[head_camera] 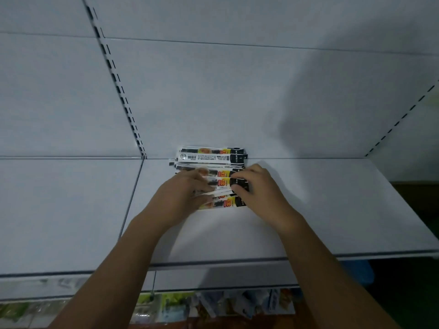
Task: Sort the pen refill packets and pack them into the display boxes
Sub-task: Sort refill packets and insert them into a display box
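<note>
Several long pen refill packets (222, 176), printed in white, yellow and black, lie side by side on a white shelf (320, 210) near its back wall. One stack of packets (211, 156) leans against the back panel. My left hand (183, 195) rests on the left ends of the nearer packets, fingers curled over them. Pinching the black right ends of those same packets is my right hand (256, 186). No display box is in view.
A slotted upright (118, 86) divides the white back panel. A second shelf section (59, 210) lies to the left. Below the shelf's front edge (213, 263) hang colourful packaged goods (213, 302). A blue object (358, 271) sits low at the right.
</note>
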Demonstrator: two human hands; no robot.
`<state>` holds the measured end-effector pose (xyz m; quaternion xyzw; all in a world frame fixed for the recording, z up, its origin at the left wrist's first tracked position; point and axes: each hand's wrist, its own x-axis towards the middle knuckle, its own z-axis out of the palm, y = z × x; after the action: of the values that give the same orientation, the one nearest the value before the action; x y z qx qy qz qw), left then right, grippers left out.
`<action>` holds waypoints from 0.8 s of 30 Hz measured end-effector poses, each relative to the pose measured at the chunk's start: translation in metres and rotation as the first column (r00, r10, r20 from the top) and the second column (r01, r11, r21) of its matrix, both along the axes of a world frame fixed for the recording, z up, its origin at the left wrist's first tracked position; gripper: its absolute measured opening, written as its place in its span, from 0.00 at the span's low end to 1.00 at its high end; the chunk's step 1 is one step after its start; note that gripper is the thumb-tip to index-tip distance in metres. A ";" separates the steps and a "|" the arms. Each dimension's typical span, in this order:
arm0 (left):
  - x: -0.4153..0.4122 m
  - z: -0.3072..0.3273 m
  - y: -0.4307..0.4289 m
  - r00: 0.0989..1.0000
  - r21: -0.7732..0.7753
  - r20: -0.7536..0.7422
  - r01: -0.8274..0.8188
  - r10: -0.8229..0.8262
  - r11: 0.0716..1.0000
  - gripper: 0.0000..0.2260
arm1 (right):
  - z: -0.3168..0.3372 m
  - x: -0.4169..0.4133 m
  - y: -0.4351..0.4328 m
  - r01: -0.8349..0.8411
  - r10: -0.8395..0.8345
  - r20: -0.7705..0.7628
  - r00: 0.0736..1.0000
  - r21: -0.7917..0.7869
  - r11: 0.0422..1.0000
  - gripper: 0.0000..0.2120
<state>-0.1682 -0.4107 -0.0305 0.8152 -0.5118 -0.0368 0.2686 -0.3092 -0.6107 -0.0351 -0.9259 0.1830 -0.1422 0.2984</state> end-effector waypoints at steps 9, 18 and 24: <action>-0.002 0.000 0.017 0.993 0.015 0.092 -0.075 0.073 0.997 0.11 | 0.000 0.001 -0.007 -0.027 0.027 -0.006 1.000 0.051 0.998 0.13; 0.000 0.000 0.025 0.985 0.066 0.166 -0.066 0.054 0.996 0.22 | 0.003 0.012 -0.001 -0.035 0.035 0.047 0.998 0.008 0.999 0.16; 0.005 0.012 0.045 0.993 0.103 0.108 -0.061 0.050 0.993 0.26 | 0.013 0.027 -0.007 -0.055 0.055 0.009 0.998 0.031 0.998 0.20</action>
<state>-0.1631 -0.3660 -0.0183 0.8430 -0.4999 -0.0134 0.1983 -0.2820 -0.6175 -0.0218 -0.9252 0.1583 -0.1347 0.3175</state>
